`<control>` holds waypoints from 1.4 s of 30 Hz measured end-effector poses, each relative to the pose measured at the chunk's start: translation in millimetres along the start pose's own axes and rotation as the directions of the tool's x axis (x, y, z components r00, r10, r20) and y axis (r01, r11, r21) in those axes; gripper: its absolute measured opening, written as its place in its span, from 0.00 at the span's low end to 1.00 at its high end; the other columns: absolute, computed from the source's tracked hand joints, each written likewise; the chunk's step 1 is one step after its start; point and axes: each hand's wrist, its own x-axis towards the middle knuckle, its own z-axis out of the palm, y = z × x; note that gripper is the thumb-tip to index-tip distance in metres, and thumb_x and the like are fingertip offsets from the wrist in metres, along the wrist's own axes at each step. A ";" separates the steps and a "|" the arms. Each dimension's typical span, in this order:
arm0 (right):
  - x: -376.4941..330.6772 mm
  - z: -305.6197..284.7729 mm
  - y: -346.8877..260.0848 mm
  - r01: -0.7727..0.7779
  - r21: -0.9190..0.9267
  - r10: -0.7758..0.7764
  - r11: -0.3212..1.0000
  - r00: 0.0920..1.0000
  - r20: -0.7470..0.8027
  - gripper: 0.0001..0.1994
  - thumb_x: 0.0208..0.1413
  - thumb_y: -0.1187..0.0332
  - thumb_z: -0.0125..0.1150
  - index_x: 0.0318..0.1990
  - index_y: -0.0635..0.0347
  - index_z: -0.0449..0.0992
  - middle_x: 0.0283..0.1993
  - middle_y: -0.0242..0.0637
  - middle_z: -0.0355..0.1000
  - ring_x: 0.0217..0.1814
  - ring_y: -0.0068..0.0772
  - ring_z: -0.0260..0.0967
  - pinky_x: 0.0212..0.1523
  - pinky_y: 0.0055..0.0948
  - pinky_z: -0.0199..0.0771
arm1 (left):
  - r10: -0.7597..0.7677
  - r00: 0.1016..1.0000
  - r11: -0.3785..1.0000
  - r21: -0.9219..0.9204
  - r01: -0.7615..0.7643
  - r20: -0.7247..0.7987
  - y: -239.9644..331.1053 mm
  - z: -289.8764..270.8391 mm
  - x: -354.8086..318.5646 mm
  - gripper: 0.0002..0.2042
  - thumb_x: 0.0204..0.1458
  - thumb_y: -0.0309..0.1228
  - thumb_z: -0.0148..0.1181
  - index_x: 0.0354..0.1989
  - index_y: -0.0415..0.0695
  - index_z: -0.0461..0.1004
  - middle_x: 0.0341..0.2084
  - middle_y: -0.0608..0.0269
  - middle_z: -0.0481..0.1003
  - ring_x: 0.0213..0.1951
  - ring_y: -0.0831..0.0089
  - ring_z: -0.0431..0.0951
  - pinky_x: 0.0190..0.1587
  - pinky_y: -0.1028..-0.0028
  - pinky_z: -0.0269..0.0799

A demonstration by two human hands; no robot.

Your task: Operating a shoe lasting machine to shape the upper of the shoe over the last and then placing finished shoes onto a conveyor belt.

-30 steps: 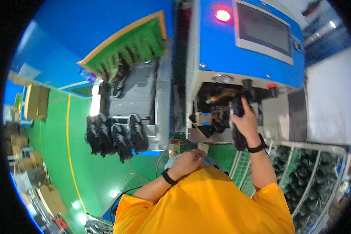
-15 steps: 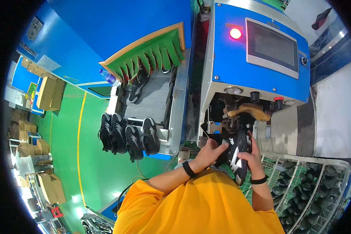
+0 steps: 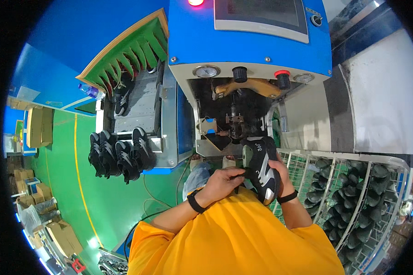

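Note:
A black shoe with white and grey panels [image 3: 264, 170] is held in front of my yellow shirt, tilted, with its far end near the blue machine's lower opening. My right hand [image 3: 282, 178] grips its right side, fingers wrapped round the sole edge. On the shoe's left, my left hand [image 3: 225, 184] is closed in a pinch at a small dark piece; whether that is a lace, a tongue or something else I cannot make out. Beyond the shoe, a metal clamp fixture [image 3: 236, 123] sits inside the machine, under a curved tan arm [image 3: 248, 87].
The blue machine [image 3: 248, 50] carries a screen, gauges and knobs. Left of it, several black shoes [image 3: 124, 158] stand at the end of a conveyor [image 3: 140, 103] with a green strip curtain [image 3: 128, 59]. A white wire rack [image 3: 303, 158] of dark shoe-shaped pieces stands at right.
The shoe has come away from the machine's fixture toward my body. My left hand has shifted from the shoe's upper to the dark piece at its left. The view has also shifted.

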 end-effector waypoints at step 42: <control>106.2 98.7 14.4 0.136 -0.914 -0.750 -0.382 0.533 0.393 0.43 0.45 0.62 0.70 0.71 0.44 0.56 0.47 0.57 0.65 0.43 0.64 0.69 0.42 0.50 0.74 | -0.001 0.999 0.969 0.248 -0.008 0.037 -69.4 -57.0 36.4 0.16 0.58 0.36 0.50 0.47 0.39 0.76 0.38 0.45 0.78 0.41 0.51 0.79 0.44 0.62 0.73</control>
